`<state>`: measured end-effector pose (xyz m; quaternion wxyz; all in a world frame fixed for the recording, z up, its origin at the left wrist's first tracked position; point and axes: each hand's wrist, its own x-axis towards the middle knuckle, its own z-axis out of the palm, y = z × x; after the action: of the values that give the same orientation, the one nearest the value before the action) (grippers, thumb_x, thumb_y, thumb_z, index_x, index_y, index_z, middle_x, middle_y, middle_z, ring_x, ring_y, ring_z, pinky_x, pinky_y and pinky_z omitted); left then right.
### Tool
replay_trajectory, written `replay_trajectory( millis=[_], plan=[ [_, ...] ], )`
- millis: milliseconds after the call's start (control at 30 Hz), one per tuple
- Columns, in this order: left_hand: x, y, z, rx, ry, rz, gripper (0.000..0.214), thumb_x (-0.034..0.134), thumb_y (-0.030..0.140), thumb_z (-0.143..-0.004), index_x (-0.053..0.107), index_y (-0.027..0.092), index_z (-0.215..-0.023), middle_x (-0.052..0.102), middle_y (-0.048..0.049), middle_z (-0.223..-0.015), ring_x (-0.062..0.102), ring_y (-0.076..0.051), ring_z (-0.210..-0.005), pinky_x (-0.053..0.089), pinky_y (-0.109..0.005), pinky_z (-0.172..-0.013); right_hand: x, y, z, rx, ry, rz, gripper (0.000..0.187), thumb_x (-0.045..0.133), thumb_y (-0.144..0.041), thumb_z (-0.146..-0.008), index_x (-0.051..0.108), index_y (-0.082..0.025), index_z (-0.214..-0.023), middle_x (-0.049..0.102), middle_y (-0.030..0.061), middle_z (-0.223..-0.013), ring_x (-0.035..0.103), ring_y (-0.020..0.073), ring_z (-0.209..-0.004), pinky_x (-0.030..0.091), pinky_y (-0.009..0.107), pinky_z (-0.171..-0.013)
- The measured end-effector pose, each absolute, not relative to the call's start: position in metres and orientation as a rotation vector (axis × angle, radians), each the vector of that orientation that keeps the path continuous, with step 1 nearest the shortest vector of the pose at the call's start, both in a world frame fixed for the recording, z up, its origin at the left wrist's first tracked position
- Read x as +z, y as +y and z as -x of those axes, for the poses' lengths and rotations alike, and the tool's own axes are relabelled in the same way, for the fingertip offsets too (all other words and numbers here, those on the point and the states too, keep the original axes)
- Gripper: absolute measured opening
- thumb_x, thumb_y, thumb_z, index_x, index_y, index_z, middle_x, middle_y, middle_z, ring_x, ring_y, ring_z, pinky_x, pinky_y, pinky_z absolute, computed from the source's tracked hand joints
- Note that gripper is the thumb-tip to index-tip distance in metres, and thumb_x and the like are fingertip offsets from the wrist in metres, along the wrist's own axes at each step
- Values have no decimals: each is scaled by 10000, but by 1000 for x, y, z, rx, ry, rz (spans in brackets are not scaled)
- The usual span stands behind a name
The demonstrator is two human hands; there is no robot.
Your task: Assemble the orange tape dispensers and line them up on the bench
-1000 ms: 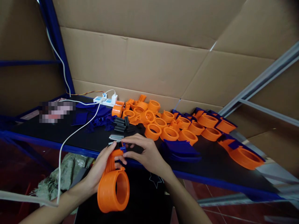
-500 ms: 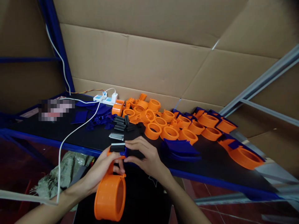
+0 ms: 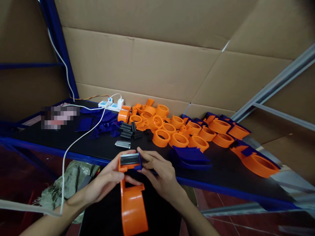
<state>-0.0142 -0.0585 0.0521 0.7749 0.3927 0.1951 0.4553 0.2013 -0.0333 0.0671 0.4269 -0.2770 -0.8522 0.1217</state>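
My left hand (image 3: 105, 182) grips an orange tape dispenser (image 3: 134, 209) by its neck, just in front of the table edge. The dispenser's head points up, showing a black roller (image 3: 130, 160) under a toothed blade (image 3: 129, 154). At the head's right end sits a blue plastic side piece (image 3: 140, 161). Thumb and fingers of my right hand (image 3: 159, 170) are closed on that blue end; the fingertips partly cover it. Beyond my hands, a loose metal blade (image 3: 122, 144) and several black rollers (image 3: 126, 134) lie on the table.
Many orange dispenser bodies (image 3: 161, 138) are heaped across the black table (image 3: 98, 144). Blue plates (image 3: 191, 155) are stacked right of my hands; small blue parts (image 3: 105, 126) lie left. A white cable (image 3: 81, 134) runs from a power strip (image 3: 112, 105) across the left side.
The dispenser has shifted right and turned, so its head now faces me and its ring shows its outer side. Both hands have moved slightly right with it, and my right fingers have curled more.
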Motion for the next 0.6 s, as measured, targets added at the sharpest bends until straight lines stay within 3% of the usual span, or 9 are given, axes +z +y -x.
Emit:
replay_trajectory(
  millis=[100,200,333,467,600],
  plan=[
    [59,-60,13,967,294,-789,498,663,309,-866,618,201,-1350,611,-166,-1405,582,-390,-1271,477,-581,-1022,79,-38,-212,303,-2199,752,93,643,-149,-919,667,-227,-963,662,93,-1340,562,265,-1307,539,450,-1024],
    [57,-59,11,990,362,-821,596,767,294,-804,614,195,-1372,640,-176,-1372,620,-372,-1229,438,-540,-1079,91,-50,-221,217,-2217,837,180,671,-183,-903,697,-255,-1066,580,92,-1439,519,297,-1335,511,502,-1043],
    [46,-55,12,1177,547,-825,628,860,211,-687,678,203,-1288,649,-157,-1366,660,-354,-1165,476,-441,-1051,96,-76,-216,224,-2134,895,220,662,-222,-913,695,-296,-1118,701,81,-1224,649,267,-1086,576,437,-886],
    [42,-54,9,1272,644,-826,584,858,178,-683,694,205,-1243,698,-142,-1263,667,-343,-1138,522,-398,-982,88,-96,-195,210,-2243,954,291,746,-345,-855,679,-240,-1117,752,92,-1012,662,273,-872,571,444,-809],
    [45,-56,7,1277,584,-834,621,883,304,-682,679,215,-1263,705,-136,-1225,661,-338,-1129,528,-398,-959,86,-94,-190,285,-2174,950,46,694,-257,-903,686,-223,-933,750,59,-897,640,215,-786,542,361,-748]
  ],
)
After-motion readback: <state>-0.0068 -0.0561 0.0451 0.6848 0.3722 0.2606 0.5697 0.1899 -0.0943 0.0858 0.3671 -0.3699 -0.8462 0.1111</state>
